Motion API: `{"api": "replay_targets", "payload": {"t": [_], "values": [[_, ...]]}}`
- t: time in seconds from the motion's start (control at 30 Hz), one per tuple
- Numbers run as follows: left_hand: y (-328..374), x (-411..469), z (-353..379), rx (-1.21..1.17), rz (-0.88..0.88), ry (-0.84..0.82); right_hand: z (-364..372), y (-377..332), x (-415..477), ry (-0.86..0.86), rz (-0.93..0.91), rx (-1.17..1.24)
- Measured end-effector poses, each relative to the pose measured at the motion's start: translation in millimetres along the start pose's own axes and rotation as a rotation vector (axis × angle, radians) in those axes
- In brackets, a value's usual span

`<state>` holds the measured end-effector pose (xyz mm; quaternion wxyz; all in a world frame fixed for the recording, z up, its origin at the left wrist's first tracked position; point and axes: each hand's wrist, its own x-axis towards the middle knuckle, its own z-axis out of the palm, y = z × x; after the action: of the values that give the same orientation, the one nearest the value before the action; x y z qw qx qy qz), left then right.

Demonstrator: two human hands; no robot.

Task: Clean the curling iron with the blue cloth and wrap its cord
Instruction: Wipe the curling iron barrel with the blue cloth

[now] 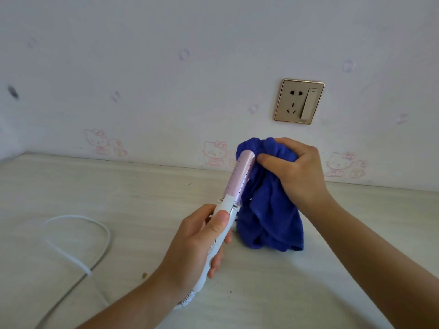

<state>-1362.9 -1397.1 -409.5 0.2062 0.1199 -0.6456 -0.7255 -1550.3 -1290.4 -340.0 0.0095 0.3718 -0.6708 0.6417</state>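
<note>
My left hand (198, 243) grips the white handle of the curling iron (240, 176), whose pink dotted barrel tilts up and away over the table. My right hand (292, 172) holds a bunched blue cloth (268, 217) against the right side of the barrel near its tip; the cloth hangs down to the table. The iron's white cord (78, 236) leaves the handle's base under my left wrist and loops loosely across the table at the left, with a white tie on it.
A pale wood-grain table (133, 195) runs to the wall. A gold-framed wall socket with a switch (299, 101) sits above the cloth, with nothing plugged in. Cartoon cat stickers line the wall's base.
</note>
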Motion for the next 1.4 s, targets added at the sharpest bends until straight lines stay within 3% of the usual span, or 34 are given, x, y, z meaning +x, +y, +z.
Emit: {"api": "replay_targets", "payload": {"t": [0.1,0.27,0.37,0.57,0.83,1.03,1.2,1.4], "values": [[-1.6,0.1,-1.0,-0.003,-0.014,0.006,3.7,1.0,-5.6,-0.046,0.016,0.009],[-3.8,2.7,-5.2,-0.055,-0.036,0.123,26.3,3.0,-25.7,-0.362,0.056,-0.027],[-2.2,2.6,-4.7,-0.051,-0.028,0.088,19.1,1.4,-18.1,-0.313,0.029,-0.062],[1.6,-0.8,0.3,0.002,0.012,0.026,6.0,-2.2,-4.1,0.002,0.027,0.019],[-0.3,-1.3,-2.1,0.015,0.123,0.146,24.9,-4.5,-29.3,-0.335,-0.003,0.050],[-1.0,-2.1,0.6,0.074,0.118,0.076,11.9,-10.9,-13.2,-0.066,-0.016,0.085],[-1.1,-2.0,0.7,0.084,0.130,0.073,15.4,-12.2,-12.8,-0.029,-0.016,0.112],[-1.4,-2.3,0.3,0.005,0.169,0.176,25.4,-11.5,-29.1,-0.357,-0.093,-0.011]]}}
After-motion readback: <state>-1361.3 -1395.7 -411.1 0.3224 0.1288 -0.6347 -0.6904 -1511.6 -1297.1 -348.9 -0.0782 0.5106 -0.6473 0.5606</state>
